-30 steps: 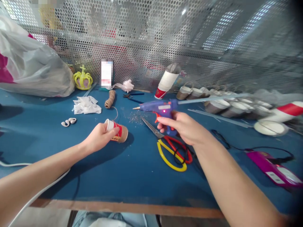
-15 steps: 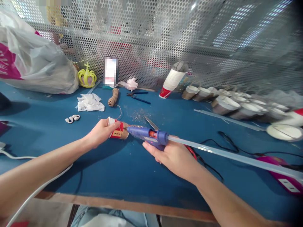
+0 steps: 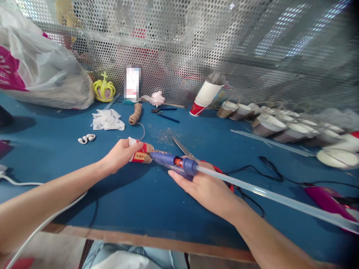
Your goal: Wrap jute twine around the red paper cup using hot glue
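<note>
My left hand (image 3: 121,154) is closed around a red and white paper cup (image 3: 139,156) lying on its side, its end toward the right wrapped in brown twine. My right hand (image 3: 206,183) grips a blue hot glue gun (image 3: 168,160), with its nozzle at the twine-wrapped part of the cup; whether it touches is hard to tell. A long clear glue stick (image 3: 252,189) sticks out of the gun's back, over my right forearm. From the cup a strand of twine runs to a small twine ball (image 3: 135,114). Scissors (image 3: 183,147) lie partly hidden behind the gun.
Pliers (image 3: 165,114), crumpled white paper (image 3: 108,120) and a yellow crown-shaped piece (image 3: 104,89) lie farther back. A cup stack (image 3: 206,96) leans at the mesh wall. Twine-covered cups (image 3: 269,124) crowd the right; a plastic bag (image 3: 50,74) fills the left. Black cords (image 3: 269,168) cross the right side.
The glue gun has shifted and tilted slightly, its rear end and glue stick a little lower. My left hand still holds the cup in nearly the same place.
</note>
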`<state>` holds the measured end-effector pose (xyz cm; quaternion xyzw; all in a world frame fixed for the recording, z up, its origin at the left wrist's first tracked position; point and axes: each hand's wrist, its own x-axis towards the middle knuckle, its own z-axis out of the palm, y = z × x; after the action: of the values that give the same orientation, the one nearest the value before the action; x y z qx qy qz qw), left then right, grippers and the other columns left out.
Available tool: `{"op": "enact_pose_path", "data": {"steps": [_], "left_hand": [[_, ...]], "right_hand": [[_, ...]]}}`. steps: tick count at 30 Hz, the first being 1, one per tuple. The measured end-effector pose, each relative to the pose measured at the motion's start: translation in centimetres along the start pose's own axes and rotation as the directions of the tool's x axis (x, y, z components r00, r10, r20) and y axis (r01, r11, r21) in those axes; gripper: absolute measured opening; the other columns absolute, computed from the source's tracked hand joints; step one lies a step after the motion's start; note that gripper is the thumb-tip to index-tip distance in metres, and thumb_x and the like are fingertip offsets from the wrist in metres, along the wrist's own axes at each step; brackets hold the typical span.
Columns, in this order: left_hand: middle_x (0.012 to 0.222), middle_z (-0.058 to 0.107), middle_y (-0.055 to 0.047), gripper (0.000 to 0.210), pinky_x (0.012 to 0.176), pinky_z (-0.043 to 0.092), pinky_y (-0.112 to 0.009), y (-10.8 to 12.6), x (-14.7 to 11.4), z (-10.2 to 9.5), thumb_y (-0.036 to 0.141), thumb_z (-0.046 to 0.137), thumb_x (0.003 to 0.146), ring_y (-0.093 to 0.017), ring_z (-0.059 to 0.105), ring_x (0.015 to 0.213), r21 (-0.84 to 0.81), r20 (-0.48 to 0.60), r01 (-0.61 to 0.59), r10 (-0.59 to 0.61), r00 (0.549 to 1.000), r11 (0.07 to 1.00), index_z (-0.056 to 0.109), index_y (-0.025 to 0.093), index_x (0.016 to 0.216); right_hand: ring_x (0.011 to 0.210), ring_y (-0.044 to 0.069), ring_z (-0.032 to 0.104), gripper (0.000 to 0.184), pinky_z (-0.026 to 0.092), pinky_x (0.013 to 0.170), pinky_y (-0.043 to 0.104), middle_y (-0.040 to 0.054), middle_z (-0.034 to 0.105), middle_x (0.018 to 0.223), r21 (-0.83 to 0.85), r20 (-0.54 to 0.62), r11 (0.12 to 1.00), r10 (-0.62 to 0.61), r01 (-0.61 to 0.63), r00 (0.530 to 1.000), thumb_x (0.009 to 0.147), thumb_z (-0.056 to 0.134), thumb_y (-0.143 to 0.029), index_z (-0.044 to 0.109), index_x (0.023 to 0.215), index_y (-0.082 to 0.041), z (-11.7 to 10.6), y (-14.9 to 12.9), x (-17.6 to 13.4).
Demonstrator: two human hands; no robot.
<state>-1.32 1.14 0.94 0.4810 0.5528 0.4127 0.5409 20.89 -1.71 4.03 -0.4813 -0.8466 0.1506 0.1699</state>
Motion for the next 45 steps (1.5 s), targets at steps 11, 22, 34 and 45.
{"op": "enact_pose_path", "data": {"steps": [11, 22, 34, 45], "left_hand": [[0.054, 0.066, -0.003, 0.027, 0.039, 0.033, -0.021, -0.2, 0.1, -0.1, 0.036, 0.061, 0.067, -0.015, 0.056, 0.046, 0.042, -0.057, -0.003, 0.006, 0.998, 0.999, 0.070, 0.011, 0.075], [0.055, 0.066, -0.003, 0.027, 0.043, 0.037, -0.022, -0.4, 0.2, -0.1, 0.037, 0.060, 0.068, -0.016, 0.058, 0.050, 0.049, -0.041, -0.018, 0.020, 0.999, 0.999, 0.068, 0.012, 0.072], [0.056, 0.065, -0.002, 0.035, 0.047, 0.040, -0.021, -0.3, 0.0, 0.0, 0.041, 0.054, 0.072, -0.015, 0.058, 0.054, 0.106, 0.033, -0.053, 0.049, 0.998, 0.993, 0.068, 0.011, 0.081], [0.060, 0.065, -0.002, 0.038, 0.055, 0.044, -0.023, -0.5, -0.2, 0.1, 0.044, 0.055, 0.072, -0.016, 0.060, 0.061, 0.097, 0.066, -0.092, 0.086, 0.994, 0.991, 0.068, 0.011, 0.084]], "right_hand": [[0.066, 0.017, 0.059, 0.013, 0.042, 0.053, 0.025, 0.0012, 0.064, 0.074, 0.006, 0.006, 1.000, 0.000, 0.000, 1.000, 0.081, 0.050, -0.033, 0.055, 0.079, -0.022, -0.5, -1.1, 0.1], [0.059, 0.015, 0.057, 0.011, 0.041, 0.054, 0.024, 0.0004, 0.061, 0.068, 0.000, -0.021, 1.000, -0.030, 0.030, 0.999, 0.080, 0.052, -0.030, 0.051, 0.072, -0.022, -0.6, -1.3, 0.2], [0.056, 0.013, 0.055, 0.013, 0.041, 0.053, 0.023, -0.0019, 0.061, 0.066, -0.015, 0.009, 0.999, 0.036, -0.036, 0.999, 0.081, 0.050, -0.031, 0.055, 0.075, -0.021, -1.1, -1.7, 0.2], [0.055, 0.013, 0.055, 0.018, 0.043, 0.054, 0.023, -0.0010, 0.061, 0.063, -0.063, -0.046, 0.998, -0.021, 0.018, 0.999, 0.081, 0.050, -0.034, 0.053, 0.068, -0.021, -0.8, -0.8, 0.4]]}}
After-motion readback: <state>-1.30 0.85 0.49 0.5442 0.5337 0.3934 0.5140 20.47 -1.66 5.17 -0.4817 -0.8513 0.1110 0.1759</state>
